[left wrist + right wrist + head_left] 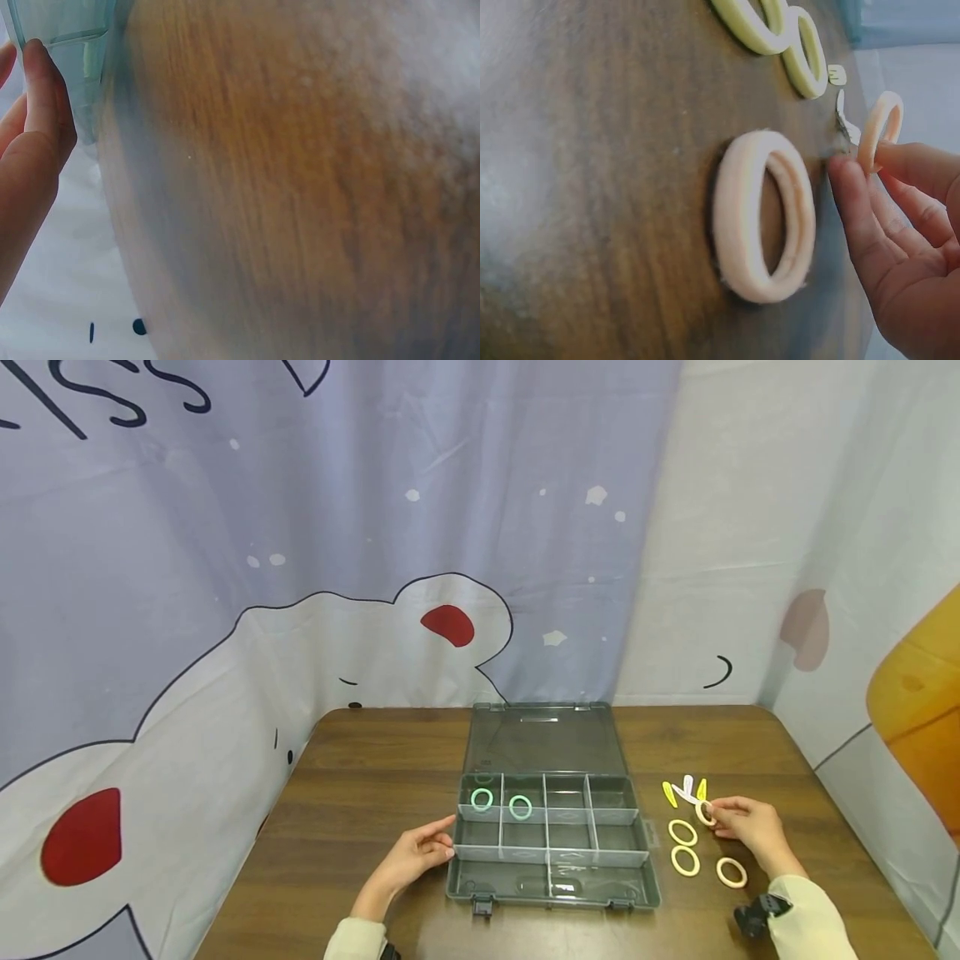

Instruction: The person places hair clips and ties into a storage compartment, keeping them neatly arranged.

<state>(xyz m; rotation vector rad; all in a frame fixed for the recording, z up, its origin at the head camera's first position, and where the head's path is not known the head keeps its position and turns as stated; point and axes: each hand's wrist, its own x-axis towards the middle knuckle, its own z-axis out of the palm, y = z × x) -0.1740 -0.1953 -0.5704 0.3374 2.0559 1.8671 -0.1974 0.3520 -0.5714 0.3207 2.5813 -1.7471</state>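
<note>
My right hand [750, 828] pinches a pale peach hair tie [883, 127] between thumb and fingertips, above the table's right side. Another peach hair tie [731, 872] lies nearer me, below that hand. To its left are two pale yellow hair ties [685, 861]. Just beyond the held tie lie yellow and white hair clips [687, 787]. A grey see-through compartment box [555, 902] stands with its lid laid back. Two mint green hair ties [482, 790] sit in separate back-row compartments at the left. My left hand [412, 860] touches the box's left wall with extended fingers.
The box lid [547, 739] extends towards the table's back edge. Latches [482, 907] stick out from the box's front. A printed curtain [420, 527] hangs behind the wooden table [360, 777] and along its sides.
</note>
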